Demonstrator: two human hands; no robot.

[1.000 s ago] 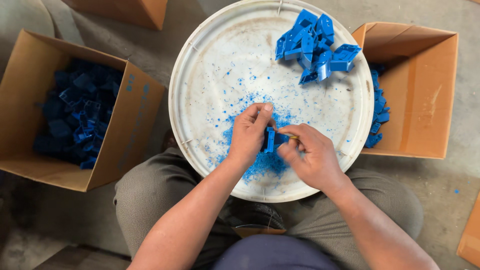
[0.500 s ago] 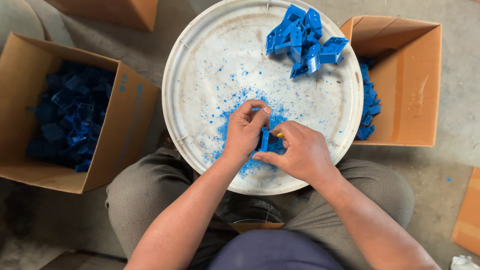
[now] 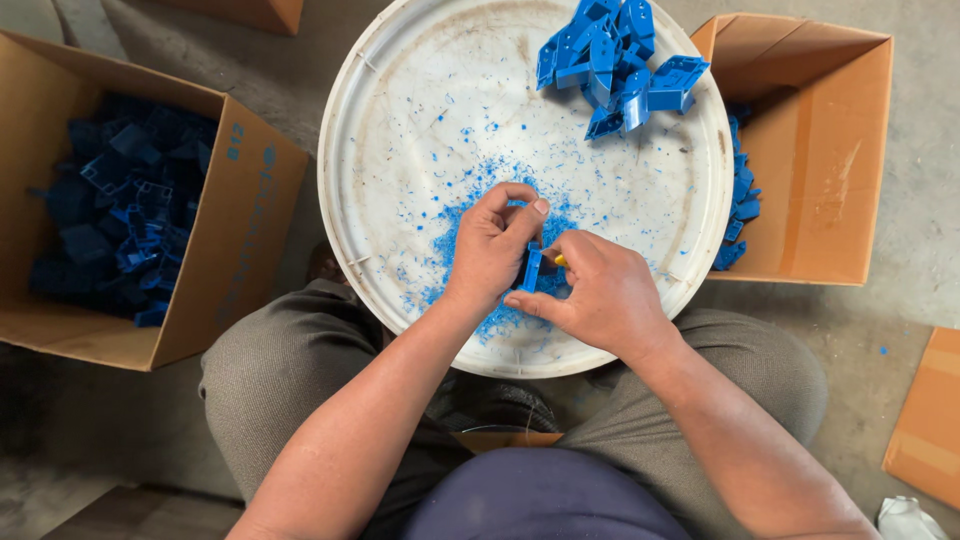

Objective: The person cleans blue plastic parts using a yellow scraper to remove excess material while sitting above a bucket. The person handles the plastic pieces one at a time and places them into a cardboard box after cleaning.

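Pinching a small blue moulded plastic part [image 3: 531, 268] at the round white tray's [image 3: 400, 120] six o'clock, left hand [image 3: 492, 245] closes round it; right hand [image 3: 600, 295] grips a yellow-handled tool [image 3: 560, 261] — trimming, apparently. Untrimmed-looking parts [image 3: 620, 60] wait at one o'clock — shavings [image 3: 470, 190] between.

I see an open cardboard box [image 3: 240, 215] of dark blue parts on the left, another box [image 3: 830, 150] on the right, and concrete floor [image 3: 920, 270] beneath.

Matt blue plastic part [image 3: 531, 268], scuffed white plastic lid [image 3: 420, 130], rough brown cardboard boxes [image 3: 240, 210].
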